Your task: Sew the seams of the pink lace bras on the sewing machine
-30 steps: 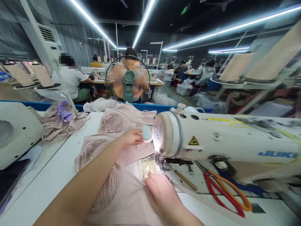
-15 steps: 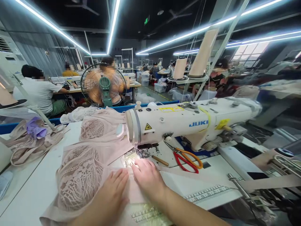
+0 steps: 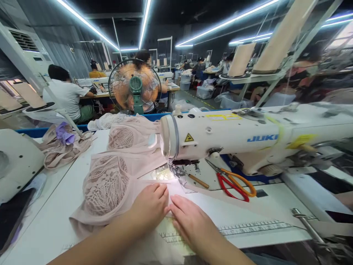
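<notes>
A pale pink lace garment (image 3: 106, 187) lies on the white table in front of a white Juki sewing machine (image 3: 226, 138). My left hand (image 3: 150, 206) rests flat on the fabric, fingers stretched toward the needle. My right hand (image 3: 190, 221) lies flat beside it, fingers out, touching the fabric's edge. Both hands sit just short of the lit presser foot (image 3: 175, 171).
Orange and red scissors (image 3: 234, 182) and a wooden-handled tool (image 3: 197, 180) lie under the machine arm. More pink garments (image 3: 62, 147) are piled at the left, with another machine (image 3: 16, 162) beside them. A fan (image 3: 135, 86) stands behind. Other people sit at far tables.
My left hand left the machine's head and came down flat on the fabric. Both hands now lie side by side, a little nearer to me. The view swung around.
</notes>
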Tool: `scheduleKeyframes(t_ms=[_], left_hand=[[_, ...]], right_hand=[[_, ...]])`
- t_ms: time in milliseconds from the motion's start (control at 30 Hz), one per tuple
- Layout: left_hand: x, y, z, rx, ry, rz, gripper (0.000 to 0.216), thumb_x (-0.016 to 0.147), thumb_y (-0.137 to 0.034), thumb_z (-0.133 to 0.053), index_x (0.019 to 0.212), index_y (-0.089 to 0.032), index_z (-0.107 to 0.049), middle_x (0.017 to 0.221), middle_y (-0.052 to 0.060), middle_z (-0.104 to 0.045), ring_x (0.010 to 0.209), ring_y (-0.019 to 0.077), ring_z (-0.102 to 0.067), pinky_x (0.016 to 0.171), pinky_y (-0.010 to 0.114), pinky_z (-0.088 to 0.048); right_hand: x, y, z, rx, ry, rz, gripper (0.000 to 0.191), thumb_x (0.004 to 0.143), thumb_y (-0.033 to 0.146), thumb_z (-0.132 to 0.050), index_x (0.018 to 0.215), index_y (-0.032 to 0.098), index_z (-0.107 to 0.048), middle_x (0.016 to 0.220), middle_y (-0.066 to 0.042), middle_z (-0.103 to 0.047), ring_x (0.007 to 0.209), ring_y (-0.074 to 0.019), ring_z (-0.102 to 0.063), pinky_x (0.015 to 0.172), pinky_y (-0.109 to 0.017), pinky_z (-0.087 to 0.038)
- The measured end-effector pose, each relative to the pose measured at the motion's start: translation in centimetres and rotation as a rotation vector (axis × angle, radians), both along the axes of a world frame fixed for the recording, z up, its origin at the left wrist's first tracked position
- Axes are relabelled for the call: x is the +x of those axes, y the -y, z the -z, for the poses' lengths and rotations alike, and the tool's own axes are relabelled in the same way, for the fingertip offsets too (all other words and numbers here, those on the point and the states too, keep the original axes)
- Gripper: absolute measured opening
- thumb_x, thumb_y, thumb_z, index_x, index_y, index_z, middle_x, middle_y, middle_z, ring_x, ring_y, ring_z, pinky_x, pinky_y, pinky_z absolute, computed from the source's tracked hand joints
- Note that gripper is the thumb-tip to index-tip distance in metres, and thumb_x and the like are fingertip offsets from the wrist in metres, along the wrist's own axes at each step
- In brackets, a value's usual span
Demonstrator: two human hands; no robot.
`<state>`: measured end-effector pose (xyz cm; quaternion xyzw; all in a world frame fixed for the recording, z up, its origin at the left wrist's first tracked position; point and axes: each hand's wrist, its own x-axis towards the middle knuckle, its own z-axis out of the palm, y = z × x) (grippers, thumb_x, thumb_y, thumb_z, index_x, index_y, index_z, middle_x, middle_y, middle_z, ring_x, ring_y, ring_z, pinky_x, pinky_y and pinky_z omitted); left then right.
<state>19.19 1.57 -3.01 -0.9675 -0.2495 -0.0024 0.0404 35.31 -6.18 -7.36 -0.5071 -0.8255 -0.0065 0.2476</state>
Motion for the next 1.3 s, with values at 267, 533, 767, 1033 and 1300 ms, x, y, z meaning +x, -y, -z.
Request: scheduleKeyframes(t_ms=[267, 533, 767, 1033, 1300], left_hand=[[0.7, -1.0, -0.6, 0.022, -0.088, -0.248, 0.043, 0.086, -0.027, -0.049, 0.129, -0.020, -0.050, 0.102, 0.011, -0.063, 0.085, 0.0263, -0.058, 0.070, 0.039, -0.048], [3.2, -1.4, -1.2, 0.090, -0.099, -0.292, 0.036, 0.086, -0.031, -0.049, 0.118, -0.016, -0.058, 0.091, 0.012, -0.061, 0.083, 0.0283, -0.057, 0.066, 0.039, -0.046], [3.3, -1.7, -0.6, 0.058, -0.081, -0.107, 0.027, 0.086, -0.020, -0.044, 0.077, -0.010, -0.068, 0.082, 0.013, -0.061, 0.088, 0.0261, -0.056, 0.074, 0.037, -0.048], [1.6, -1.7, 1.1, 0.148, 0.051, 0.046, 0.041, 0.090, -0.023, -0.036, 0.120, -0.001, -0.053, 0.125, 0.020, -0.054, 0.115, 0.0280, -0.048, 0.095, 0.040, -0.039], [1.8, -2.7, 1.3, 0.056, 0.071, -0.018, 0.047, 0.088, -0.033, -0.043, 0.123, -0.003, -0.050, 0.127, 0.018, -0.053, 0.109, 0.0284, -0.050, 0.092, 0.040, -0.042]], right_hand=[[1.3, 0.9, 3.7, 0.135, 0.082, 0.061, 0.019, 0.080, 0.035, -0.053, 0.092, 0.021, -0.055, 0.099, -0.006, -0.064, 0.089, -0.0209, -0.059, 0.076, -0.029, -0.052], [0.4, 1.7, 5.4, 0.251, -0.016, 0.161, 0.026, 0.080, 0.033, -0.053, 0.102, 0.020, -0.057, 0.111, -0.007, -0.064, 0.104, -0.0208, -0.057, 0.091, -0.028, -0.048], [-1.2, 1.6, 3.7, 0.188, -0.060, 0.127, 0.036, 0.079, 0.036, -0.055, 0.109, 0.017, -0.059, 0.118, -0.010, -0.061, 0.108, -0.0241, -0.055, 0.092, -0.032, -0.047], [0.5, 2.8, 0.4, 0.076, -0.006, -0.017, 0.037, 0.082, 0.023, -0.050, 0.117, 0.013, -0.056, 0.124, -0.010, -0.058, 0.114, -0.0218, -0.053, 0.098, -0.033, -0.044], [0.7, 1.6, 1.1, 0.208, 0.105, -0.070, 0.038, 0.079, 0.020, -0.048, 0.116, 0.012, -0.055, 0.121, -0.013, -0.059, 0.109, -0.0236, -0.057, 0.087, -0.035, -0.052]])
